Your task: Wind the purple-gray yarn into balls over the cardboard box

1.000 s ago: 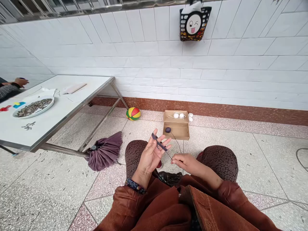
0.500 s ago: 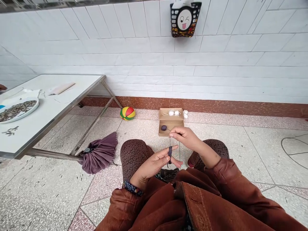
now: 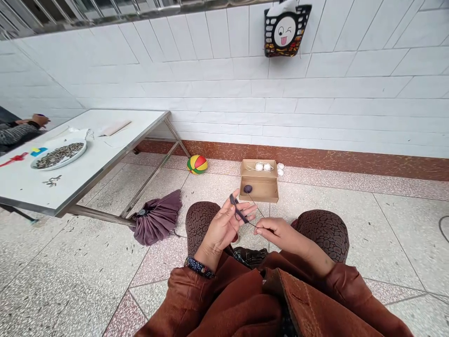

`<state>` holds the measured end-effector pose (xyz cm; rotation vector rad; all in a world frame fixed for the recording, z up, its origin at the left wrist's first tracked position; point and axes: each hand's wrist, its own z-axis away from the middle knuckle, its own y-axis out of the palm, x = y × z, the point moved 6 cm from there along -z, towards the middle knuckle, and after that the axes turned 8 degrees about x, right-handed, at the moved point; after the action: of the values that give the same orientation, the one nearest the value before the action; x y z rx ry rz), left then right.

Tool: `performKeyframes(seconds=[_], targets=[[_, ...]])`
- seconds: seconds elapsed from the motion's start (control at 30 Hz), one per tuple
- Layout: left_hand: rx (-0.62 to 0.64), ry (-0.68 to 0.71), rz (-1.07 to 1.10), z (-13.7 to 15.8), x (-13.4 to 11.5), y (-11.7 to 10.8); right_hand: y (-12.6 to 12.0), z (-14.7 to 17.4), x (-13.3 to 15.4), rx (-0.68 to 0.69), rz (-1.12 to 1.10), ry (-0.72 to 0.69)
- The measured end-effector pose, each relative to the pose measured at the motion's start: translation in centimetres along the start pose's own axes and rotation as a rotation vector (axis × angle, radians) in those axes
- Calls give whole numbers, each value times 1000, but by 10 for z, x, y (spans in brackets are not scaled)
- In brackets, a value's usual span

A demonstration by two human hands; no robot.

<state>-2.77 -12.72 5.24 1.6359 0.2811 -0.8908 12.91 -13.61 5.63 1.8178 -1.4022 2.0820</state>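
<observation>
My left hand (image 3: 224,224) is turned palm up with its fingers partly spread. Several loops of dark purple yarn (image 3: 240,211) lie across these fingers, and the thumb rests against them. Lower and to the right, my right hand (image 3: 277,232) pinches the yarn strand between thumb and fingertips, close to the loops. From there the strand runs up to a dark ball of yarn (image 3: 248,188) inside an open cardboard box (image 3: 264,189) on the floor. Two white yarn balls (image 3: 263,166) sit in the box's lid, with more white pieces beside it.
A white table (image 3: 115,152) on the left bears a plate of sunflower seeds (image 3: 63,154). A folded purple umbrella (image 3: 157,217) leans by its leg. A colourful ball (image 3: 197,164) lies near the wall, where a black basket (image 3: 286,35) hangs. Another person's hand (image 3: 41,120) shows far left.
My right hand has come down from above my left hand to its lower right, drawing the strand with it. My left hand has turned its palm upward. The view has swung left.
</observation>
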Motion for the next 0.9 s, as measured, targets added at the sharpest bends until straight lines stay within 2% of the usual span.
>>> performKeyframes(seconds=[0.13,0.27,0.37,0.43,0.53,0.67,0.8,0.9], targets=[[75,-94,-218,3,12,7,-24,5,28,-32,-33,-75],[189,-171,-455,6,21,13,-50,-3,43,-114,28,-119],[317,-236,-559,11,27,22,-66,-19,36,-145,89,-132],[377,-260,-501,14,30,30,-69,-30,18,-157,71,-96],[370,-215,-297,16,24,38,-56,-36,-20,-183,10,22],[250,-85,-98,12,3,32,-12,-19,-59,-138,-67,173],[87,45,-21,5,-16,9,24,2,-59,-5,-121,191],[12,84,-92,1,-17,-5,28,7,-39,72,-85,121]])
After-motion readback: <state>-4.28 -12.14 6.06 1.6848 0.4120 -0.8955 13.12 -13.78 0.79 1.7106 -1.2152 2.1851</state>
